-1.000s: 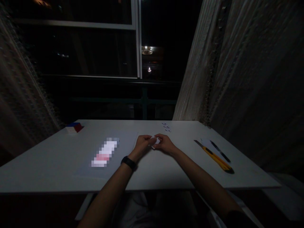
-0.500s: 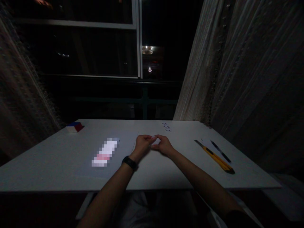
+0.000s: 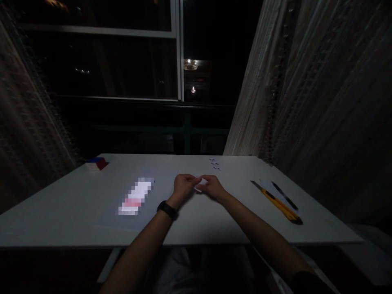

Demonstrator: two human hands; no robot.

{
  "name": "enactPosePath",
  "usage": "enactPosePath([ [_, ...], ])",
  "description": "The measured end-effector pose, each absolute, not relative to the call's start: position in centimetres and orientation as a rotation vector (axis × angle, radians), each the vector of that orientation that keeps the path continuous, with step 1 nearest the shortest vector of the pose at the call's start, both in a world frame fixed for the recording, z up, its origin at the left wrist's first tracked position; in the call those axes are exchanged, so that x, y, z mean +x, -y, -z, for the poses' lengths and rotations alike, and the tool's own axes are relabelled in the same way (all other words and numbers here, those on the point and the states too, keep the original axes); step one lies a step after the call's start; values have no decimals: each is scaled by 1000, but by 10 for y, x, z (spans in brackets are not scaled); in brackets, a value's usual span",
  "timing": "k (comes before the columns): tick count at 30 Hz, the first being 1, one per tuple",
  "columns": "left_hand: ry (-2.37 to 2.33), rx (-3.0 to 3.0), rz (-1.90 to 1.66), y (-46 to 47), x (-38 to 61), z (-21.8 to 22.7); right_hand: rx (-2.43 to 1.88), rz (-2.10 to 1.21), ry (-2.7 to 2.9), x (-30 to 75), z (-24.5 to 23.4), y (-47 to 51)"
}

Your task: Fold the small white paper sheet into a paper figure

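Observation:
Both my hands meet over the middle of the white table (image 3: pixel 61 220). My left hand (image 3: pixel 183 187), with a black band on the wrist, and my right hand (image 3: pixel 212 187) are closed in pinches on a small white piece of paper (image 3: pixel 199 183) held between their fingertips just above the tabletop. Most of the paper is hidden by my fingers. A pale sheet of paper (image 3: pixel 159 179) lies flat just left of my hands.
A yellow utility knife (image 3: pixel 277 202) and a black pen (image 3: pixel 284 195) lie at the right. Several tiny paper bits (image 3: pixel 214 163) sit beyond my hands. A red, white and blue block (image 3: pixel 95 163) is at the far left corner. Curtains hang on both sides of a dark window.
My hands stay together at the same spot; the fingers have shifted a little on the small paper, which shows again after being hidden half a second ago.

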State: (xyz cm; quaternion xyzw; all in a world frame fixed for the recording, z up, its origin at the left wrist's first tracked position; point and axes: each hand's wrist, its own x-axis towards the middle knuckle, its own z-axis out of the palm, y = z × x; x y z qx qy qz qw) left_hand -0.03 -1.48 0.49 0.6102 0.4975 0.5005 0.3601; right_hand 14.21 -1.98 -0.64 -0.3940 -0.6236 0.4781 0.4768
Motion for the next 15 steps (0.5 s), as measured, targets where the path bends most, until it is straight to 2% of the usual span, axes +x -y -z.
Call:
enactPosePath([
  [5, -1107, 1453, -1296, 19, 3, -11, -951, -1159, 1487, 144, 3, 19],
  [15, -973, 1325, -1351, 18, 4, -10, -944, -1370, 1346, 140, 7, 21],
])
